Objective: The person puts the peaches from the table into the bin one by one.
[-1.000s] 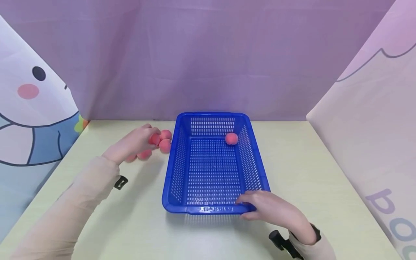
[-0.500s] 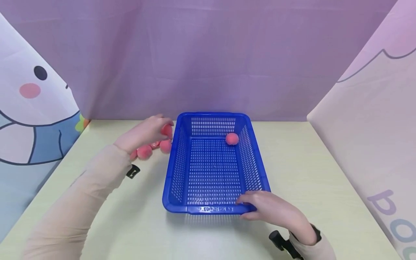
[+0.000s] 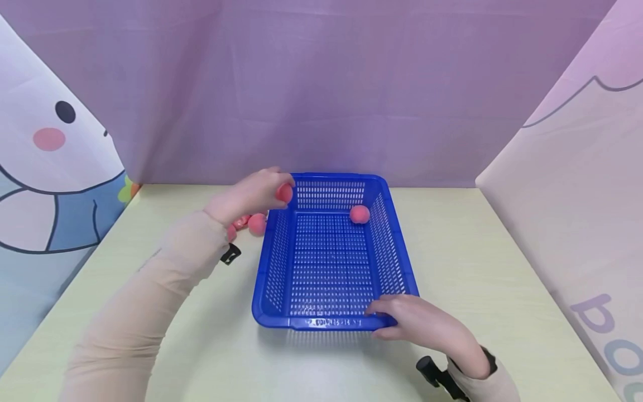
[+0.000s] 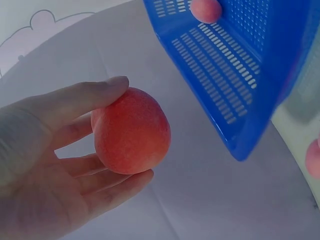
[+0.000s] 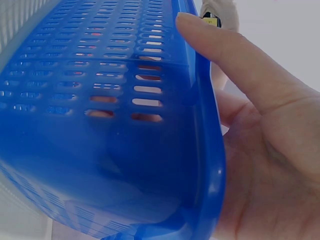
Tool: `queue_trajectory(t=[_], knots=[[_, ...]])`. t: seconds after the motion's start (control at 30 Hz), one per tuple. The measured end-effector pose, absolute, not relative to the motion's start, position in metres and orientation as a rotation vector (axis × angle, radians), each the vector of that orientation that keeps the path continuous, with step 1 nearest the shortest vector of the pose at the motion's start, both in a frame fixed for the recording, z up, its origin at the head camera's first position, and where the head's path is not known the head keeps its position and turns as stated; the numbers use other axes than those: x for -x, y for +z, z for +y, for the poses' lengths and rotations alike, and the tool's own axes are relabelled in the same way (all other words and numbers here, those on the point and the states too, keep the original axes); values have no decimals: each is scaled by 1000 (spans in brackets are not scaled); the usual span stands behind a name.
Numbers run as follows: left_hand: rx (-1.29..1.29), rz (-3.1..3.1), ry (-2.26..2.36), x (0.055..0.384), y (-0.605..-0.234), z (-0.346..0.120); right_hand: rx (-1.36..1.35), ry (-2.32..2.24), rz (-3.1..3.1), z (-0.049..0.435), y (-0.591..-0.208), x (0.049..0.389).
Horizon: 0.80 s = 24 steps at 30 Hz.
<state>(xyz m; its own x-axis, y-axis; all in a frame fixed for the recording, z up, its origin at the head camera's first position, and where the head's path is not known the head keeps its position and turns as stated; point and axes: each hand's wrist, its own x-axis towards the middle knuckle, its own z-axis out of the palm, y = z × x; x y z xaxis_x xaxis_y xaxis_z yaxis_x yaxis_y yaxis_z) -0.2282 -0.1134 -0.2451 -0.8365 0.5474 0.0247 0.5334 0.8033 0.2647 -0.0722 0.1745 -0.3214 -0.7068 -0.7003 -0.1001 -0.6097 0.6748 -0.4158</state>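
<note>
Above the far left corner of a blue basket (image 3: 331, 262), a person's left hand (image 3: 253, 192) holds a peach (image 3: 284, 193), its thumb on one side and fingers curled against the other. The left wrist view shows that peach apart from the basket. A second peach (image 3: 359, 214) sits inside, near the far right corner. More peaches (image 3: 257, 225) lie on the pale table (image 3: 452, 240), just left of the basket, partly hidden by the left arm (image 3: 145, 296). At the near right corner, the right hand (image 3: 419, 322) grips the rim (image 3: 321, 322), thumb outside, fingers reaching inside. Behind everything hangs a purple cloth (image 3: 321, 89)
</note>
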Motion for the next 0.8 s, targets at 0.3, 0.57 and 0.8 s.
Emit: queue_trajectory(t=[0.3, 0.57, 0.8], knots=[[-1001, 2929, 362, 229, -240, -92, 1058, -524, 2636, 175, -321, 72], [-1055, 2896, 326, 231, -238, -65, 1060, -532, 2630, 176, -320, 71], [-999, 2817, 339, 233, -238, -41, 1051, -529, 2628, 176, -320, 72]])
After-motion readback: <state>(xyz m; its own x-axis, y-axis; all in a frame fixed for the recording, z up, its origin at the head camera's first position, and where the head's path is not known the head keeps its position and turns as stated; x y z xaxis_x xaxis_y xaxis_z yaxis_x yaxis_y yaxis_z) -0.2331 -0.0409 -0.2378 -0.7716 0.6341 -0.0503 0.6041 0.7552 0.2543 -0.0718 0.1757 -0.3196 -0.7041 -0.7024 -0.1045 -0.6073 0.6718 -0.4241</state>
